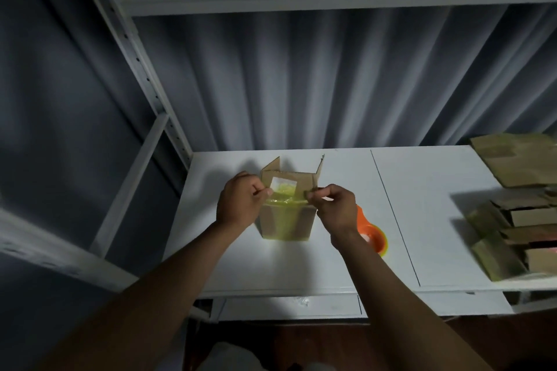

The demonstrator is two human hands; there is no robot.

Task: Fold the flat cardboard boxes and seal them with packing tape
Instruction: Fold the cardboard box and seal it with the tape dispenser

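A small brown cardboard box [286, 220] stands upright on the white table [301, 265], its far flaps sticking up. Yellowish packing tape [284, 200] runs across its top and down the near face. My left hand [239, 202] pinches the tape at the box's upper left edge. At the upper right edge my right hand [334, 208] pinches the other end of the tape. An orange tape dispenser [372, 235] lies on the table just right of the box, partly hidden by my right wrist.
Taped, folded boxes [512, 238] are piled at the table's right edge, with flat cardboard [518, 159] behind them. A white metal shelf frame [141, 75] rises at the left and back before a grey curtain. A seam [394, 214] divides the tabletop.
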